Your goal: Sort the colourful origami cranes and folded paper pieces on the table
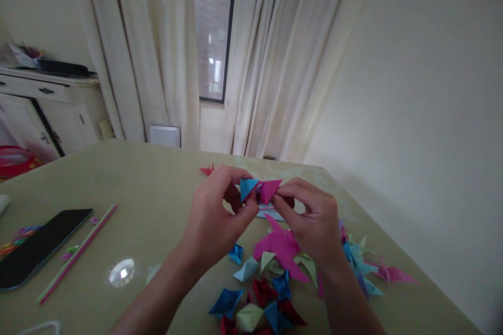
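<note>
My left hand is closed in a pinch on a small blue folded paper piece. My right hand pinches a magenta folded paper piece. The two pieces touch tip to tip, held up above the table between both hands. Under the hands lies a larger magenta folded shape and a heap of small folded paper pieces in blue, red, green and light blue. More blue and pink pieces lie to the right of my right wrist.
A greenish table holds a black phone at the left, a long pink and green stick beside it, and a red paper scrap at the back. Curtains, a window and a white cabinet stand behind.
</note>
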The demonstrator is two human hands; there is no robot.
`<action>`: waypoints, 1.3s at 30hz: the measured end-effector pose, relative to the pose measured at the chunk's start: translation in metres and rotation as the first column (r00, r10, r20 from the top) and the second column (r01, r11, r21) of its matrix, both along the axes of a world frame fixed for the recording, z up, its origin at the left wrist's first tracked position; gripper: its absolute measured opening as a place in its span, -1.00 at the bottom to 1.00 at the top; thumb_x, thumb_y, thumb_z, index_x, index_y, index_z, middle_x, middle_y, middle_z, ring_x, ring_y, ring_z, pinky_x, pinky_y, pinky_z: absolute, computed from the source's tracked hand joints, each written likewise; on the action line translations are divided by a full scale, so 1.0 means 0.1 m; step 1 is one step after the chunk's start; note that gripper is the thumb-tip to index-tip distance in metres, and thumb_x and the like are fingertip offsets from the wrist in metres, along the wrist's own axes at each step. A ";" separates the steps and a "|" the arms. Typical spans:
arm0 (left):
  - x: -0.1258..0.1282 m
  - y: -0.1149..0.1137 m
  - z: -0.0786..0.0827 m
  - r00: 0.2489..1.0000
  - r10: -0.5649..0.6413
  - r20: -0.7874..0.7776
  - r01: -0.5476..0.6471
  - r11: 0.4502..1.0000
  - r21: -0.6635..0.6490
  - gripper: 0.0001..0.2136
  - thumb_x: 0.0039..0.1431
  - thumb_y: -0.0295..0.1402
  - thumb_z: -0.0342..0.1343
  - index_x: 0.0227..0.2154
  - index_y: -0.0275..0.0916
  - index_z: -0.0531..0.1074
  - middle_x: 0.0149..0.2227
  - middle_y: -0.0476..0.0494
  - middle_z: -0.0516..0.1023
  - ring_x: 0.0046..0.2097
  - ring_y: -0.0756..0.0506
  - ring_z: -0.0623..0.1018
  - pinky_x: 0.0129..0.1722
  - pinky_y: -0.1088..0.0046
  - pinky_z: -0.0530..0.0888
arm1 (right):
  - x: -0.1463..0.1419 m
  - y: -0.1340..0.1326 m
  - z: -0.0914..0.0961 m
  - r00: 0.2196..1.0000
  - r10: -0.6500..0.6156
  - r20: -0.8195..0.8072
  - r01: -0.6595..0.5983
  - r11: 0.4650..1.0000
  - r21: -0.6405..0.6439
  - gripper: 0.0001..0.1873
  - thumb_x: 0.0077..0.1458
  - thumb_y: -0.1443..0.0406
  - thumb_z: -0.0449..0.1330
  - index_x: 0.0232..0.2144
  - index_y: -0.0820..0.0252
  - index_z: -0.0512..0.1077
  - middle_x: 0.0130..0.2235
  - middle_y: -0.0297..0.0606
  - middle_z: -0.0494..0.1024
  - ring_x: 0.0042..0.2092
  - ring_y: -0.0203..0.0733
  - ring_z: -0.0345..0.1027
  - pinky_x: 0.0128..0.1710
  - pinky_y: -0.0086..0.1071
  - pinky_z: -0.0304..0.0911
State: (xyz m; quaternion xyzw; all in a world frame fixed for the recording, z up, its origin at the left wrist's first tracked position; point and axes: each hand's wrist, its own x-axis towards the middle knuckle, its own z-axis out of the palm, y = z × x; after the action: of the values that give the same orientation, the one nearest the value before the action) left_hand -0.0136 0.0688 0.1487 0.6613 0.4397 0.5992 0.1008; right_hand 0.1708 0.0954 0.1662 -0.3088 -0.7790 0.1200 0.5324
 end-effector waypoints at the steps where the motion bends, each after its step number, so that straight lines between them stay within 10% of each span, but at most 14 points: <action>1: 0.00 0.00 -0.01 1.000 0.016 -0.008 -0.016 1.000 0.009 -0.85 0.19 -0.46 0.22 -0.19 -0.15 0.45 -0.36 0.04 0.49 -0.40 0.03 0.49 -0.35 0.50 0.49 | -0.01 -0.01 0.00 1.000 -0.015 -0.005 0.015 1.000 0.026 -0.85 0.19 0.41 0.30 -0.40 0.12 0.62 -0.46 -0.33 0.53 -0.45 -0.27 0.37 -0.43 -0.39 0.29; 15: -0.09 0.01 0.06 0.995 -0.090 -0.047 0.090 0.996 0.010 -0.85 0.20 -0.47 0.22 -0.19 -0.16 0.46 -0.31 0.00 0.52 -0.33 0.00 0.51 -0.27 0.44 0.52 | 0.08 0.08 -0.04 0.974 0.176 -0.142 -0.206 0.950 -0.235 -0.93 0.19 0.30 0.34 -0.35 0.14 0.62 -0.34 -0.25 0.57 -0.30 -0.18 0.45 -0.31 -0.36 0.36; 39: -0.04 -0.05 0.11 0.992 -0.028 -0.121 0.039 0.995 0.091 -0.85 0.19 -0.47 0.21 -0.18 -0.15 0.51 -0.28 -0.04 0.50 -0.29 -0.04 0.50 -0.29 0.42 0.49 | 0.01 0.02 -0.07 0.992 0.057 -0.110 -0.061 0.998 -0.035 -0.89 0.17 0.37 0.36 -0.34 0.05 0.68 -0.35 -0.26 0.62 -0.34 -0.17 0.46 -0.34 -0.30 0.37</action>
State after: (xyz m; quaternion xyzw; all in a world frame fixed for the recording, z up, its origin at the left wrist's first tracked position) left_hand -0.0177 0.0641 0.1594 0.7074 0.4054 0.5765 0.0533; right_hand 0.1718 0.0973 0.1594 -0.2885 -0.7551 0.1673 0.5644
